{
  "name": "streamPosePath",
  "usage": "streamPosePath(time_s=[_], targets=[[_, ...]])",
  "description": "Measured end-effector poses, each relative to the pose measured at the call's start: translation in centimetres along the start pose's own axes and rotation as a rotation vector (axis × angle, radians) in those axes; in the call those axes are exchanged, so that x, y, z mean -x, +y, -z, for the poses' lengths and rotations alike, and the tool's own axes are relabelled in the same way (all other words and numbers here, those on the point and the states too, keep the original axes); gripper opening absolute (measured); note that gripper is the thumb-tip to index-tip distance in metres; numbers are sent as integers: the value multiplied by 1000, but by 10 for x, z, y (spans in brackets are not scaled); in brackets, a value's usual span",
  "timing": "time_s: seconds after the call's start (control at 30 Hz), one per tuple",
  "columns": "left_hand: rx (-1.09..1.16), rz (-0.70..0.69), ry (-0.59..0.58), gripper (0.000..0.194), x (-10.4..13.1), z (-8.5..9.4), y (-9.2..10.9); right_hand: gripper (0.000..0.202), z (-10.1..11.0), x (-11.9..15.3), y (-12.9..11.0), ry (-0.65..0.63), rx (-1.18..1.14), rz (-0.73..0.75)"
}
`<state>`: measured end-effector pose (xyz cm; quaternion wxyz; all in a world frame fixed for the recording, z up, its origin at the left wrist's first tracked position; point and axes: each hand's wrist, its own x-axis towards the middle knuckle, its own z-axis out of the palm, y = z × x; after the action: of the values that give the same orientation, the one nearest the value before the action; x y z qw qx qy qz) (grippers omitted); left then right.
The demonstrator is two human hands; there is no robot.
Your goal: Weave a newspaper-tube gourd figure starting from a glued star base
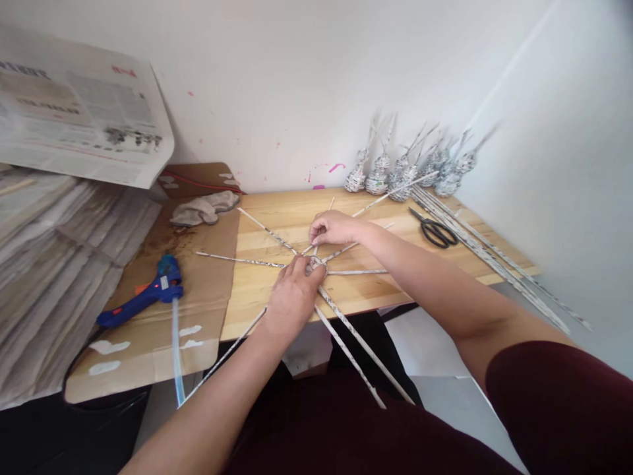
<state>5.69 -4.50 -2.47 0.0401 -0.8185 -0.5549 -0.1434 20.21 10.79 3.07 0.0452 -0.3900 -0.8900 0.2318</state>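
Observation:
Several thin rolled-newspaper sticks (356,272) fan out like spokes from a small woven paper centre (316,266) near the table's front edge. My left hand (295,293) lies over the left side of that centre, its fingers pressed on it. Just above the centre, my right hand (332,228) is closed in a pinch at a paper stick; its fingertips partly hide what they hold. Two long sticks (353,349) run from the centre over the table edge toward my lap.
Black scissors (435,231) and long paper sticks (484,247) lie at right. Woven paper bottle shapes (380,175) line the wall. At left are a blue glue gun (161,289), a glove (202,208), cardboard (143,356) and stacked newspapers (64,264).

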Motion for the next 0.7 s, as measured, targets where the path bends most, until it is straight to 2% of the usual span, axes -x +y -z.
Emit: streamPosePath(time_s=[0.4,0.7], targets=[[-1,4,-23,29,0,5,1,15,7,-5,-10,-59,118,-19],[4,12,20,27,1,-1,1,14,2,0,-19,-13,172,14]])
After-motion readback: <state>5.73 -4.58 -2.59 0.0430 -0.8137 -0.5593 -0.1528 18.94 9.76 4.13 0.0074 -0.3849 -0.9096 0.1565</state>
